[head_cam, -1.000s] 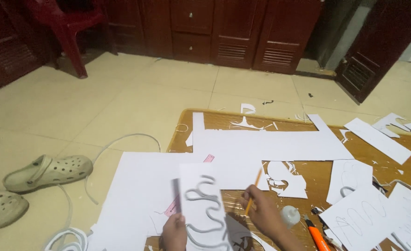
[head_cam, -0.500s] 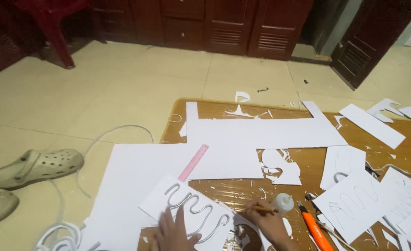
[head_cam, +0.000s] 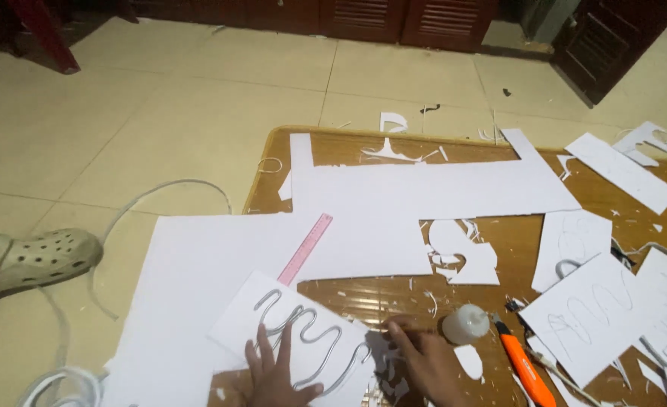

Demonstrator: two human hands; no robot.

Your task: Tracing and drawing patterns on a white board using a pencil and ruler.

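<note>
Here, left hand flat on white sheet near board's front edge.

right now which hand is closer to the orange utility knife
Right. The right hand lies just left of the orange utility knife; the left hand is farther left, flat on the white sheet with wavy cuts.

Two hands are in view: the left hand and the right hand. Under the left fingers lies one sheet with a wavy cut line. Just right of the right fingers stand one small white bottle and one orange cutter. Above the left fingers lies one pink ruler. Far left of the fingers lies one beige shoe.
</note>
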